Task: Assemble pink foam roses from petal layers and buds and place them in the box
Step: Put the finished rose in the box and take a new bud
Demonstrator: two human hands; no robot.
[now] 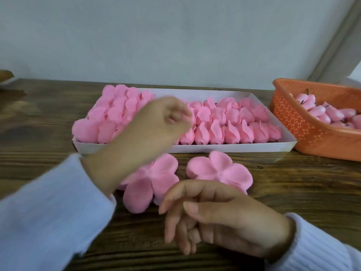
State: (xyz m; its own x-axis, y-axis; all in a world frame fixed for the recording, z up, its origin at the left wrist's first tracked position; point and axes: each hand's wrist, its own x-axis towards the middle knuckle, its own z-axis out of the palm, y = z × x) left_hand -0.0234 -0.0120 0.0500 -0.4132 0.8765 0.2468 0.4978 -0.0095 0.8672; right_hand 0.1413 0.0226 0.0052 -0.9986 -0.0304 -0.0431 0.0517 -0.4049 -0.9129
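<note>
A white shallow box lies across the wooden table, filled with several rows of pink foam roses. In front of it lie two flat pink petal layers, one on the left and one on the right. My left hand is raised over the box's left half, blurred, with its fingers curled; whether it holds anything is unclear. My right hand hovers near the table's front, just before the right petal layer, with fingers loosely curled and nothing in them.
An orange perforated basket stands at the right, next to the box, holding several pink buds. A pale wall rises close behind the table. Bare wood shows to the left of the box.
</note>
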